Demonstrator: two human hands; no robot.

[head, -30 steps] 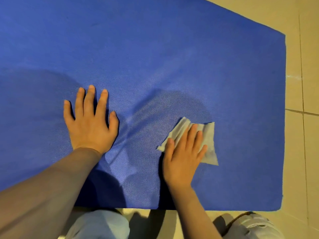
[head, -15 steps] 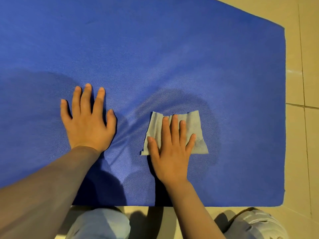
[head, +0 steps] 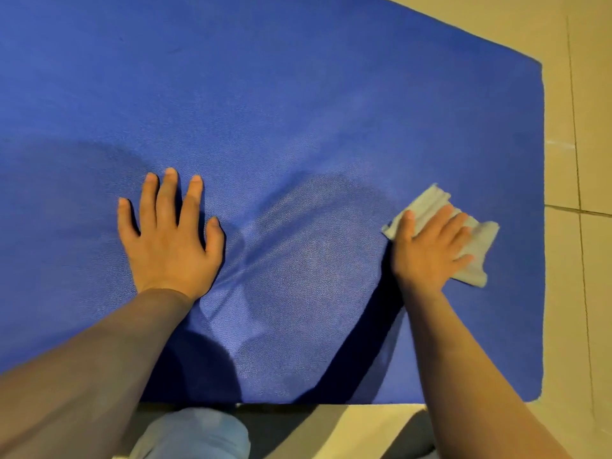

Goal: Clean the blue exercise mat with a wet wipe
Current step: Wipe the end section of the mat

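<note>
The blue exercise mat point(head: 298, 104) fills most of the head view and lies flat on a tiled floor. My left hand point(head: 170, 236) rests flat on the mat with fingers spread, left of centre. My right hand point(head: 430, 250) presses straight fingers down on a pale, crumpled wet wipe point(head: 477, 243) close to the mat's right edge. Part of the wipe is hidden under my palm. A darker damp patch and a few creases lie on the mat between my hands.
Beige floor tiles point(head: 586, 293) border the mat on the right and along the near edge. My knee in light blue cloth point(head: 195, 435) sits just below the mat's near edge.
My right hand has slid the wipe to the right, from near the mat's middle to close to its right edge. My left hand has stayed planted in the same spot.
</note>
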